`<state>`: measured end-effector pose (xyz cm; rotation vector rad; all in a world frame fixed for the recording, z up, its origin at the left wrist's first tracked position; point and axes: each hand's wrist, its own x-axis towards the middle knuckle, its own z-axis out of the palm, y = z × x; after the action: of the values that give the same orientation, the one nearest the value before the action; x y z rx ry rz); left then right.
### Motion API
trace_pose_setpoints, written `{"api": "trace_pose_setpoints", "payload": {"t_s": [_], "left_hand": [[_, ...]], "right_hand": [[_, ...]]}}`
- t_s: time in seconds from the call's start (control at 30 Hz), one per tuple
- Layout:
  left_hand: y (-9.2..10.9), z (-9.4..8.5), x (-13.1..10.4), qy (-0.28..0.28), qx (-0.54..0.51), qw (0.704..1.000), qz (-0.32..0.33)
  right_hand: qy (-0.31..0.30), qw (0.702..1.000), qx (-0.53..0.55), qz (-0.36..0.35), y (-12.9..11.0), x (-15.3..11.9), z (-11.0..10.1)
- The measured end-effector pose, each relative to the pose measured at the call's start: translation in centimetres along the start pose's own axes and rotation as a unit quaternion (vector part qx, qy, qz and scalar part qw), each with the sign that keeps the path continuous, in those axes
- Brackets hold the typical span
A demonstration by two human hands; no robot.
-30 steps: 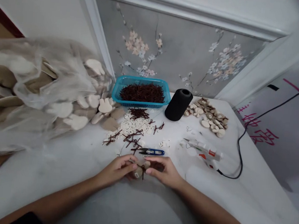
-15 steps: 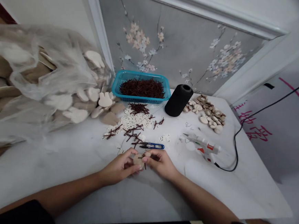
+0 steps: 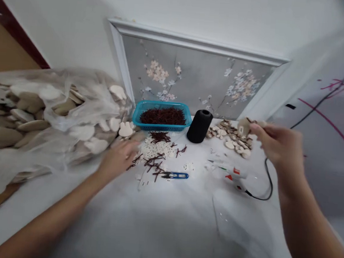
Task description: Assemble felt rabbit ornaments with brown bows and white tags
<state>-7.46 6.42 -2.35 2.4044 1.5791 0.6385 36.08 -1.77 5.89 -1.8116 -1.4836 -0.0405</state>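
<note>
My right hand (image 3: 278, 143) is raised at the right, pinching a beige fabric piece (image 3: 243, 128) with a dark bow and a small white tag on it. Just beyond that piece lies a pile of beige and white finished pieces (image 3: 239, 144). My left hand (image 3: 120, 156), blurred, reaches to the loose rabbit-shaped pieces (image 3: 126, 129) by the plastic bag; whether its fingers grip one is not visible. Brown bows (image 3: 154, 161) and small white tags (image 3: 158, 148) lie to the right of my left hand.
A blue basket (image 3: 135, 116) of brown cord pieces and a black thread cone (image 3: 200, 126) stand at the back. Blue snips (image 3: 176, 175) lie mid-table. A corded glue gun (image 3: 234, 174) is at the right. The plastic bag (image 3: 82, 98) of fabric pieces fills the left.
My hands have parted. The right has carried the fabric piece up and right to the finished pile; the left has let go of it and moved left toward the loose pieces. The view has shifted.
</note>
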Motion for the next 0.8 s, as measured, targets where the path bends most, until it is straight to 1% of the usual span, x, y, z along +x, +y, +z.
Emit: {"api": "trace_pose_setpoints", "payload": {"t_s": [0.03, 0.07, 0.1, 0.13, 0.17, 0.2, 0.27, 0.3, 0.33, 0.4, 0.43, 0.5, 0.57, 0.6, 0.63, 0.67, 0.7, 0.73, 0.77, 0.8], "left_hand": [[-1.5, -0.5, 1.3, -0.032, 0.045, 0.998, 0.042], [-2.8, -0.7, 2.4, -0.075, 0.071, 0.991, 0.079], [-3.9, -0.7, 3.4, -0.113, 0.086, 0.984, 0.104], [-4.8, -0.5, 4.0, -0.137, 0.098, 0.979, 0.117], [-5.4, -0.3, 4.5, -0.149, 0.114, 0.974, 0.124], [-5.7, -0.1, 4.6, -0.145, 0.137, 0.972, 0.123], [-6.0, 0.1, 4.5, -0.138, 0.171, 0.969, 0.117], [-5.9, 0.0, 4.4, -0.137, 0.176, 0.968, 0.116], [-5.9, -0.2, 4.2, -0.14, 0.175, 0.968, 0.117], [-5.6, -0.8, 4.0, -0.149, 0.165, 0.968, 0.118], [-5.4, -1.0, 3.9, -0.139, 0.163, 0.971, 0.107], [-4.5, -1.2, 3.4, -0.086, 0.164, 0.98, 0.068], [-2.9, -0.7, 2.1, -0.014, 0.151, 0.988, 0.037], [-1.7, -0.2, 0.9, 0.005, 0.137, 0.99, 0.04], [-0.4, 0.5, -0.5, 0.023, 0.103, 0.992, 0.071], [1.0, 1.2, -2.2, 0.01, 0.068, 0.989, 0.128], [2.6, 1.9, -4.0, -0.011, 0.032, 0.98, 0.195], [4.1, 2.7, -5.7, -0.061, -0.009, 0.961, 0.268], [5.5, 3.3, -7.2, -0.12, -0.036, 0.939, 0.321], [6.8, 3.9, -8.5, -0.15, -0.045, 0.92, 0.359]], "right_hand": [[-0.024, 0.998, -0.034, 0.044, 0.9, 1.9, 0.1], [-0.045, 0.996, -0.044, 0.062, 1.6, 3.6, 0.6], [-0.058, 0.994, -0.049, 0.077, 2.3, 5.0, 1.4], [-0.069, 0.991, -0.055, 0.095, 2.9, 6.0, 2.3], [-0.082, 0.989, -0.058, 0.108, 3.4, 6.8, 3.4], [-0.09, 0.987, -0.058, 0.117, 4.0, 7.3, 4.5], [-0.099, 0.985, -0.053, 0.133, 5.0, 7.7, 6.2], [-0.102, 0.984, -0.047, 0.138, 5.4, 7.6, 6.8], [-0.104, 0.984, -0.038, 0.141, 5.7, 7.3, 7.0], [-0.108, 0.984, -0.018, 0.137, 5.8, 6.3, 6.6], [-0.108, 0.986, -0.003, 0.126, 5.5, 5.4, 5.9], [-0.099, 0.99, 0.029, 0.093, 4.2, 2.9, 4.0], [-0.062, 0.993, 0.103, -0.011, 1.9, -0.8, 2.3], [-0.07, 0.989, 0.118, -0.057, 0.6, -3.0, 1.9], [-0.083, 0.983, 0.129, -0.099, -0.6, -5.4, 1.8], [-0.115, 0.973, 0.14, -0.14, -1.8, -7.8, 2.1], [-0.16, 0.959, 0.148, -0.179, -2.7, -10.0, 2.8], [-0.21, 0.943, 0.148, -0.212, -3.3, -12.1, 3.8], [-0.249, 0.929, 0.151, -0.23, -3.7, -13.8, 5.1], [-0.267, 0.92, 0.157, -0.241, -3.7, -15.2, 6.4]]}}
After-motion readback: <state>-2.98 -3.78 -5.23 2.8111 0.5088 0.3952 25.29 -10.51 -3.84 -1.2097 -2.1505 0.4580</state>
